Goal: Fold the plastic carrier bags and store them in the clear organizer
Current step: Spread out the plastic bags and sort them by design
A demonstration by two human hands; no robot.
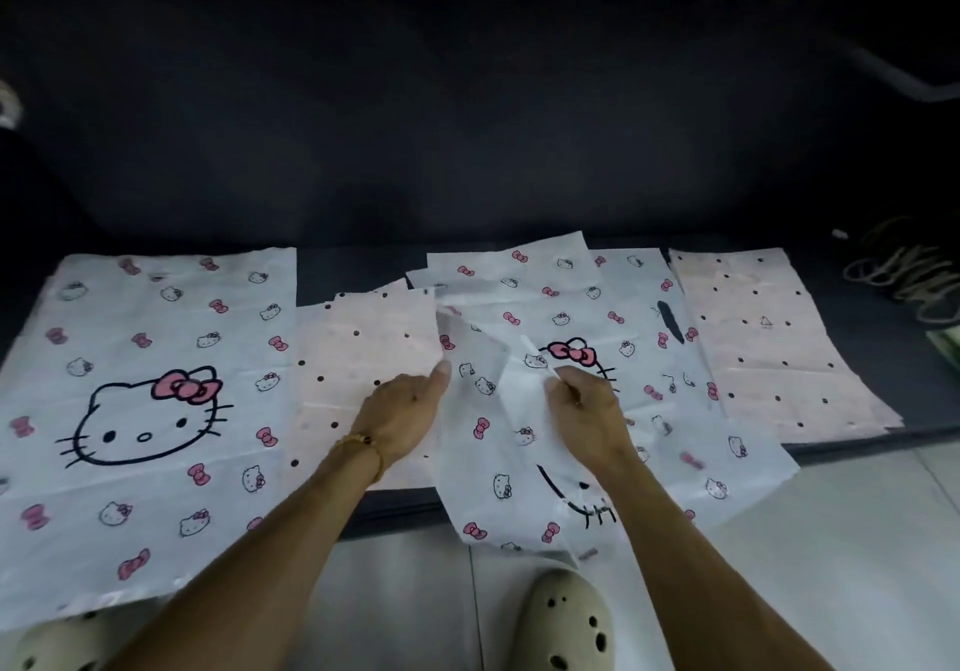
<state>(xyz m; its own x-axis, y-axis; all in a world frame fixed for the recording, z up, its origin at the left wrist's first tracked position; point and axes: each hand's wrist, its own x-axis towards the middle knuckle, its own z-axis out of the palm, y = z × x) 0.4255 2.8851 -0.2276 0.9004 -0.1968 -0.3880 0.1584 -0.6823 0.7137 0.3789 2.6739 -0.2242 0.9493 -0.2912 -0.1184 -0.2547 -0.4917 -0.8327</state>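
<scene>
Several plastic carrier bags lie flat on a dark surface. A white cat-print bag (498, 442), partly folded lengthwise, lies in the middle and hangs over the front edge. My left hand (402, 413) presses on its left edge, thumb stretched onto the bag. My right hand (584, 410) pinches a folded flap of the same bag. Another white cat-print bag (140, 410) lies flat at the left. A pink dotted bag (358, 358) lies under my left hand, and a second pink dotted bag (769, 343) at the right. No clear organizer is in view.
More white cat-print bags (639, 317) lie under the folded one. A pile of rubber bands (904, 275) sits at the far right. Pale floor tiles (831, 540) and two cream clogs (566, 623) show below the front edge. The back is dark.
</scene>
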